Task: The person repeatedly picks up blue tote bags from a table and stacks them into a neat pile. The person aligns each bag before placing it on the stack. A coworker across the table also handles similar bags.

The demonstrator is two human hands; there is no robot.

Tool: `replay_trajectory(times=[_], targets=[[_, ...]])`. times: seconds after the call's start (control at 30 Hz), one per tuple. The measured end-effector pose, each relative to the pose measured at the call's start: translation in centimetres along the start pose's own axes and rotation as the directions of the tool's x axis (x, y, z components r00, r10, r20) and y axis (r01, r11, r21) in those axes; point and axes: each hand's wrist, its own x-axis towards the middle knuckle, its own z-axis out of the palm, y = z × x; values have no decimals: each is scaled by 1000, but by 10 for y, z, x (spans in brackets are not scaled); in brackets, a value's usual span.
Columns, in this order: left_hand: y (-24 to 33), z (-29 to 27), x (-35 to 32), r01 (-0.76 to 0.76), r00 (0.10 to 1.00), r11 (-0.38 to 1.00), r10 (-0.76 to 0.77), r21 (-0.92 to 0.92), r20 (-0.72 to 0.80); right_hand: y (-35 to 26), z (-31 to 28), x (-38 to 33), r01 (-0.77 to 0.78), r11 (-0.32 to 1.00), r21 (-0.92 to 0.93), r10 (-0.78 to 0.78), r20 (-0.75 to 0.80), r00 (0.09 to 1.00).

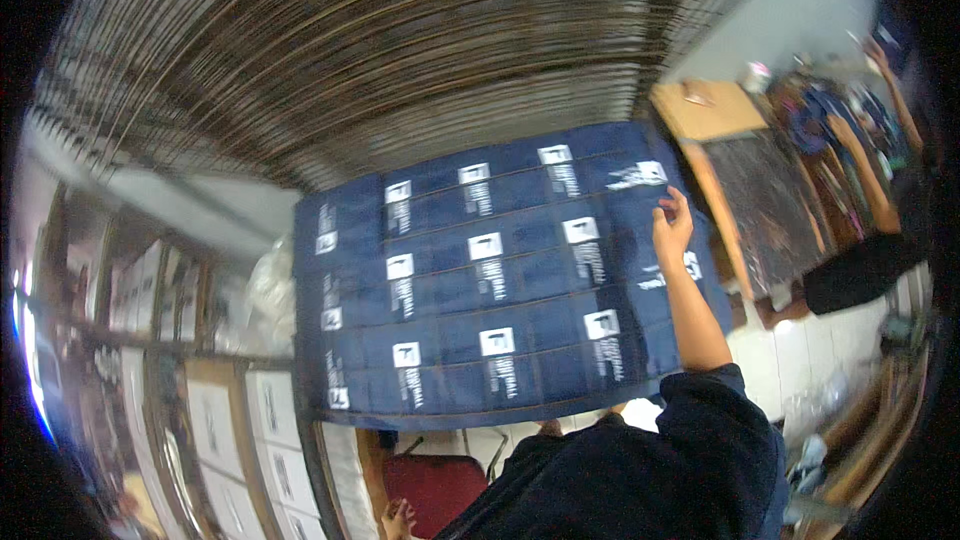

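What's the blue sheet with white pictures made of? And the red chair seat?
Blue sheet: maybe cloth or woven plastic, fairly dull, with stitch-like lines across it. Red chair seat: possibly cloth, matte, no bright shine; blur hides any weave.

Through the head camera I see a workshop: a big rack of thin rods [430,50] rises behind dark blue material [540,305] with repeated white prints, white boxes [215,410] fill the shelving, and a co-worker [860,275] reaches into clutter [815,120] beside a wooden-edged worktable [765,205]. I can't tell its exact trade.
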Motion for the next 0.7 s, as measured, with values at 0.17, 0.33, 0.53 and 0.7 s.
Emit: replay_trajectory(times=[0.17, 0.33, 0.53, 0.7], targets=[[5, 90, -38, -106, 986, 964, 70, 243, 150, 93, -123, 62, -156, 959, 235, 232, -341, 911], [8, 178, -98, -264, 957, 859, 174, 440, 233, 167, -220, 117, -409, 354, 841, 795, -40, 605], [31, 230, -150, -355, 935, 747, 279, 562, 221, 259, -230, 149, -504, 790, -349, 321, -466, 825], [35, 251, -179, -372, 925, 694, 329, 616, 188, 246, -230, 159, -141, 531, -835, 227, -20, 974]])
